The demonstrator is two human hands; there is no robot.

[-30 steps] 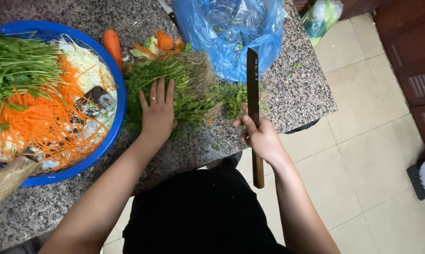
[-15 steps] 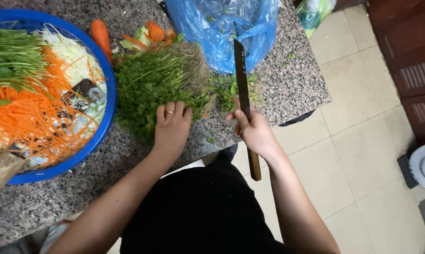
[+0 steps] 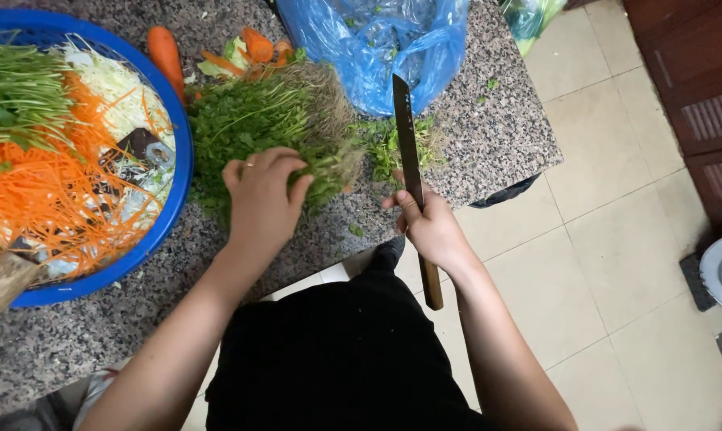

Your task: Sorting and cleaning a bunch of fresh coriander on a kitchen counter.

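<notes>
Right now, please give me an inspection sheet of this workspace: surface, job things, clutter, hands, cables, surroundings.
Surface: speckled granite counter, green bits scattered on it.
Job's things: herb bunch lying on the counter; long knife, blade over cut greens.
Clutter: blue basket with shredded carrot, cabbage and greens; whole carrot; vegetable scraps; blue plastic bag.
Hands: left hand grips the herb bunch; right hand grips the knife handle.
Cables: nothing seen.
Surroundings: beige tile floor; dark wooden cabinet at right.
</notes>
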